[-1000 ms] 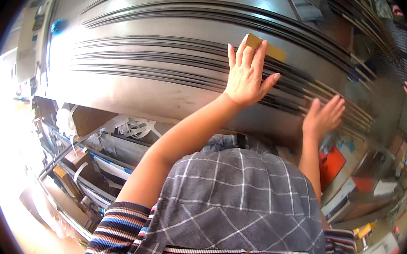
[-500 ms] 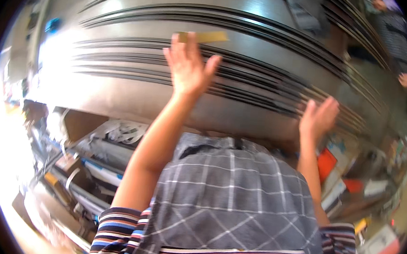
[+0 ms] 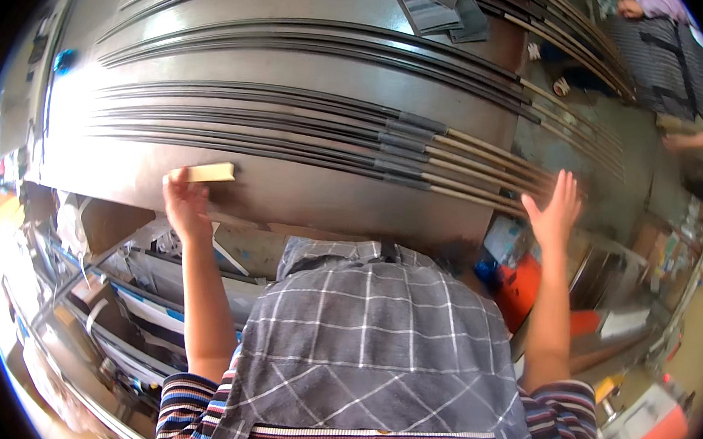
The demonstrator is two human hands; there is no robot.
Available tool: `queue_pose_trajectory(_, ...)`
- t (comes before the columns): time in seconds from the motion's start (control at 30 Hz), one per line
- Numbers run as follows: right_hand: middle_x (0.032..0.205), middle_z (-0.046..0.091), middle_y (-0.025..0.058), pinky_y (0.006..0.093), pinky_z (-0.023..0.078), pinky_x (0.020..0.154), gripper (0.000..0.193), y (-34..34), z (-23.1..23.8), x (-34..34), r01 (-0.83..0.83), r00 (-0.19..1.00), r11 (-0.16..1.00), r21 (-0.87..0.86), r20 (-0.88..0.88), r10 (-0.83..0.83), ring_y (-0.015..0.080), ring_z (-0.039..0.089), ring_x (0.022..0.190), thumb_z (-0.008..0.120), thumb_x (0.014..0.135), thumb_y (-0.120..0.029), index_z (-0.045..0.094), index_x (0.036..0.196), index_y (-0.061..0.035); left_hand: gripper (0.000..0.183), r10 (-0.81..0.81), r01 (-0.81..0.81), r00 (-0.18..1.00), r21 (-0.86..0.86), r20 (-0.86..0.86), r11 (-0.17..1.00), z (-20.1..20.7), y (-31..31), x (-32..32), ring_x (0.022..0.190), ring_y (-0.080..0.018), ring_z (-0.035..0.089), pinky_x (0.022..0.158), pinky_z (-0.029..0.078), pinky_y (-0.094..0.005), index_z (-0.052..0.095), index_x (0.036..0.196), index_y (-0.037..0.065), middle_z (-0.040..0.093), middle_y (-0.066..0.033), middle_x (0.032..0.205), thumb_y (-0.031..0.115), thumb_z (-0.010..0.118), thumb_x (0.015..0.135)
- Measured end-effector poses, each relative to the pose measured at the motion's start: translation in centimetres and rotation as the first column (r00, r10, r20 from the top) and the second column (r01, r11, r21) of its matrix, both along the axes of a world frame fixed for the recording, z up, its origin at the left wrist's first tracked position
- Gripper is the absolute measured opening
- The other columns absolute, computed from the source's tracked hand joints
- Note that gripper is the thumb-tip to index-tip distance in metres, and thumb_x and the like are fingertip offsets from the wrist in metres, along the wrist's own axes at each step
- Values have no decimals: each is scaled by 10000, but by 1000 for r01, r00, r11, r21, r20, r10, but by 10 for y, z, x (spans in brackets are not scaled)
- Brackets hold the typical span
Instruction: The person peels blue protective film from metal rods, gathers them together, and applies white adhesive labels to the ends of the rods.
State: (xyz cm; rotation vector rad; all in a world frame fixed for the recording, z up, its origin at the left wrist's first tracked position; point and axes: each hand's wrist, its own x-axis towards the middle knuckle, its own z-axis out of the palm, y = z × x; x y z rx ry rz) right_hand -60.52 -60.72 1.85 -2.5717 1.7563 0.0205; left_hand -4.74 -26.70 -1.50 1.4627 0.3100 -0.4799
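Note:
My left hand (image 3: 187, 203) is closed on a short, flat yellow strip (image 3: 213, 172) over the near edge of the metal table (image 3: 312, 192). My right hand (image 3: 556, 209) is off the table's right end with fingers stretched and thumb apart. It is next to the tan ends (image 3: 487, 177) of a bundle of long thin dark rods (image 3: 252, 118); whether it touches them I cannot tell. Grey sleeve-like bands (image 3: 404, 145) sit where the dark part of these rods meets the tan part. The rods lie side by side across the table, with their tan ends past its edge.
More dark rods (image 3: 315, 47) lie in groups farther back, near a stack of grey flat plates (image 3: 439, 3). Cluttered shelving (image 3: 146, 311) stands below left; an orange-red object (image 3: 519, 290) is below right. At far right a co-worker's hand (image 3: 692, 141) shows beside a dark ribbed bundle (image 3: 661, 66).
My left hand has moved from over the rods to the near left, carrying the yellow strip. My right hand stays by the tan rod ends. The view has shifted slightly.

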Motion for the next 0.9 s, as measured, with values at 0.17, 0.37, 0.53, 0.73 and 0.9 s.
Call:
queue_pose_trajectory(0.17, 1176, 610, 189, 400, 427, 981, 798, -96, 45, -18, -57, 988, 777, 627, -77, 134, 314, 562, 1131, 789, 631, -486, 563, 1237, -19, 415, -447, 93, 765, 607, 464, 789, 3, -29, -66, 1223, -257, 440, 988, 350, -365, 597, 1211, 52, 518, -135, 1264, 364, 504, 954)
queue_pose_trajectory(0.37, 1006, 689, 102, 340, 520, 760, 615, -156, 23, 0, 224, 848, -42, 974, -174, 501, 184, 649, 883, 828, 668, -396, 655, 1089, 17, 380, -141, -104, 843, 414, 519, 904, 21, -82, -172, 1189, -227, 482, 1001, 375, -324, 548, 1216, -27, 463, -137, 1305, 237, 562, 943)
queue_pose_trajectory(0.53, 1033, 662, 145, 416, 543, 836, 445, -136, -3, -41, 263, 963, -492, 830, -256, 83, 275, 664, 947, 726, 799, -122, 560, 1185, 22, 450, 293, -282, 939, -87, 180, 956, 22, -126, -237, 1083, -173, 538, 870, 415, -285, 513, 1250, 42, 572, -51, 1158, 386, 509, 960)
queue_pose_trajectory(0.73, 689, 557, -39, 232, 353, 481, 174, -110, 1, -106, 58, 991, -391, 919, -4, 136, 65, 471, 556, 708, 759, -185, 649, 869, -64, 830, 46, -173, 985, -899, -168, 402, 22, -157, -195, 1112, -304, 524, 969, 420, -471, 443, 1286, -11, 482, -171, 1316, 671, 531, 821)
queue_pose_trajectory(0.9, 689, 572, -19, 261, 417, 542, 176, -89, 80, -95, 67, 919, -246, 967, 37, 393, 83, 510, 620, 676, 725, -172, 654, 810, -19, 1120, 28, 150, 988, -984, 154, 101, 54, -179, -156, 1402, -364, 213, 1151, 191, -506, 240, 1430, -46, 215, -205, 1518, 727, 612, 711)
